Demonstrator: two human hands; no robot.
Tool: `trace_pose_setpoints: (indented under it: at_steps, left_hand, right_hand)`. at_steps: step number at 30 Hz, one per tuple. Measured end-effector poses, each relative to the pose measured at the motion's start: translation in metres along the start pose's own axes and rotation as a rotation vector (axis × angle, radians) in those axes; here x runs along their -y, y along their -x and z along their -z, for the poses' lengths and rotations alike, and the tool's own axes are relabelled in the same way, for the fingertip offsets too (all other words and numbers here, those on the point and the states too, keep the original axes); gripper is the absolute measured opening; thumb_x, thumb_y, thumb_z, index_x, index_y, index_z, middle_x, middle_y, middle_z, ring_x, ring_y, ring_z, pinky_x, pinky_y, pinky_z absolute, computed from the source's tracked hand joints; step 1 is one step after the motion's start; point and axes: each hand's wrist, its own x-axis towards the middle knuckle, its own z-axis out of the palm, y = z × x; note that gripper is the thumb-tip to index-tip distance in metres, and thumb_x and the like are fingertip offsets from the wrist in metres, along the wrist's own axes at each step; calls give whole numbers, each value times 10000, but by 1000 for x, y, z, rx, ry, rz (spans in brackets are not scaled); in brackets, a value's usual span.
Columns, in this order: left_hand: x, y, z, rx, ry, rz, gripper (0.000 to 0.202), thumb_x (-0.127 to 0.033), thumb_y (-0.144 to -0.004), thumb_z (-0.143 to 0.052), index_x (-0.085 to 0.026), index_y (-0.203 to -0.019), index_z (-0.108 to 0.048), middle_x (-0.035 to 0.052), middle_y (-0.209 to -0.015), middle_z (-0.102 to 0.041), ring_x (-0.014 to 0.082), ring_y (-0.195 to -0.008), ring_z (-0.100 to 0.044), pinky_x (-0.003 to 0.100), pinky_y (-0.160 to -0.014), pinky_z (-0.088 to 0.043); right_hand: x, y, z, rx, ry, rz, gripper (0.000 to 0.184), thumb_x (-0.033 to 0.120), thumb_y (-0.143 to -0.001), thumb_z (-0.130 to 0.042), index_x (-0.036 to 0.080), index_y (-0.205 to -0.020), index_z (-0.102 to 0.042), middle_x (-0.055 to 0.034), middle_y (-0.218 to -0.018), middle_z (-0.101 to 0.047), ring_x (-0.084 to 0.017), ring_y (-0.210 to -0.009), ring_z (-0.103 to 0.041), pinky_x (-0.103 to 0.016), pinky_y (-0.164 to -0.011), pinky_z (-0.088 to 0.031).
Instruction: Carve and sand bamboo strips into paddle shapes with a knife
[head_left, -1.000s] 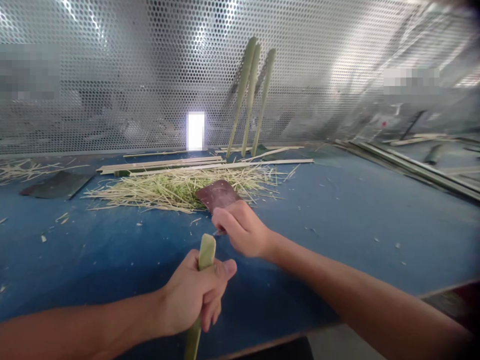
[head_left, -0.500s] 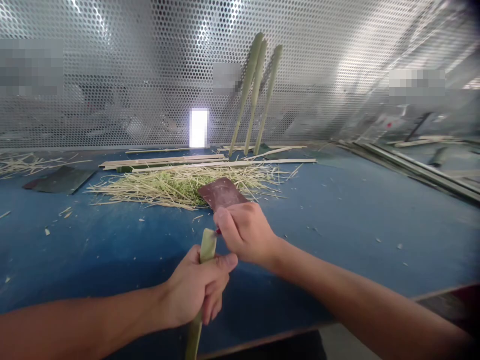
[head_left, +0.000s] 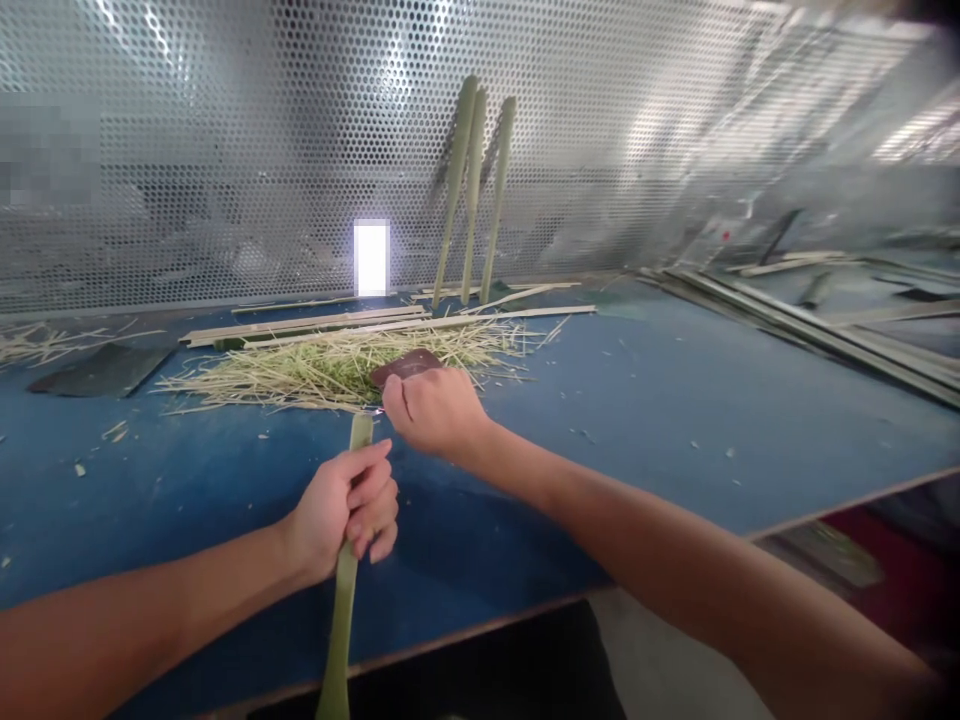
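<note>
Two bare forearms reaching in from the lower corners of the frame, with the left hand at lower centre closed around a long green bamboo strip, its fingers wrapped tightly across the strip's middle. Long axis of the strip nearly upright in the frame, running away from the body with a slight lean to the right, lower end dropping past the counter's near edge toward the bottom of the frame. Upper end just left of the right hand, much nearer those curled fingers than the left hand's grip, with only a narrow gap between them. Right fingers closed narrowly over a dark maroon sheet, its edge showing above the knuckles. Small metal glint at the fingertips, right beside the strip's tip, too small to identify. Farther up, on the blue counter, a heap of pale green shavings, then long flat bamboo slats. Dark green sheet at the left edge. Three bamboo stalks leaning against a perforated metal screen at upper centre.
</note>
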Motion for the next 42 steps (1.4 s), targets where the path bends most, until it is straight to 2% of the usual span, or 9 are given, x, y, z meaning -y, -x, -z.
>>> trace_pose_setpoints:
  at_steps: [6,9,13,16,19,24,29,34,42]
  left_hand:
    - [18,14,-3,304,-254,65,619,-475,-840,-600,-207,-358,-318,-35,-281,-324,80,-228,-334,207,-301,-336]
    - [23,16,-6,271,-238,-26,611,-455,-862,-570,-216,-379,-281,-44,-280,-299,66,-236,-309,216,-358,-363]
    - [19,11,-6,284,-229,-37,558,-420,-878,-521,-217,-409,-299,-37,-303,-320,70,-272,-338,230,-432,-386]
    - [17,9,-4,267,-184,-20,498,-508,-849,-461,-222,-463,-328,-40,-322,-331,74,-282,-342,231,-442,-381]
    - [18,10,-2,260,-145,17,444,-559,-846,-373,-223,-556,-367,-45,-331,-368,86,-275,-358,231,-441,-385]
    - [17,13,-5,149,-268,-47,475,-644,-897,-345,-225,-676,-373,-62,-375,-445,82,-300,-372,199,-406,-340]
    - [14,11,-11,-65,-371,-167,534,-758,-838,-385,-235,-727,-363,-88,-393,-441,69,-276,-306,178,-332,-247]
    - [14,6,-11,0,-252,-96,547,-741,-870,-295,-230,-687,-366,-120,-312,-279,69,-220,-239,201,-371,-331]
    - [18,9,-14,-122,-265,-203,495,-659,-937,-320,-223,-717,-402,-117,-328,-319,65,-242,-239,213,-403,-401]
  right_hand:
    - [-35,-9,-7,121,104,-184,579,302,-966,-283,108,-672,-743,-140,-652,-687,-204,-597,-597,-295,-566,-336]
    - [-42,-8,-4,110,102,-197,593,288,-974,-243,109,-700,-737,-139,-650,-676,-202,-579,-572,-299,-545,-291]
    - [-34,-4,-2,130,65,-110,498,275,-957,-287,145,-727,-709,-86,-627,-643,-157,-523,-471,-307,-520,-189]
    - [-34,-2,-6,133,6,-117,485,269,-953,-285,162,-635,-636,-51,-556,-562,-131,-480,-353,-319,-519,-148]
    - [-39,-3,-11,102,-140,-204,510,307,-955,-276,186,-490,-447,-17,-479,-426,-114,-463,-258,-320,-522,-147]
    - [-40,-1,-8,45,-426,-236,458,321,-930,-290,211,-487,-248,22,-435,-289,-97,-441,-253,-324,-522,-150]
    - [-25,9,7,-25,-629,-102,403,312,-918,-282,218,-526,-265,32,-459,-322,-96,-461,-286,-315,-529,-176]
    - [-16,15,12,-20,-717,-31,448,310,-944,-287,218,-506,-308,30,-455,-380,-94,-451,-299,-304,-517,-215]
    - [-14,15,8,20,-693,-47,495,345,-968,-271,217,-492,-310,22,-455,-406,-92,-458,-348,-291,-533,-259]
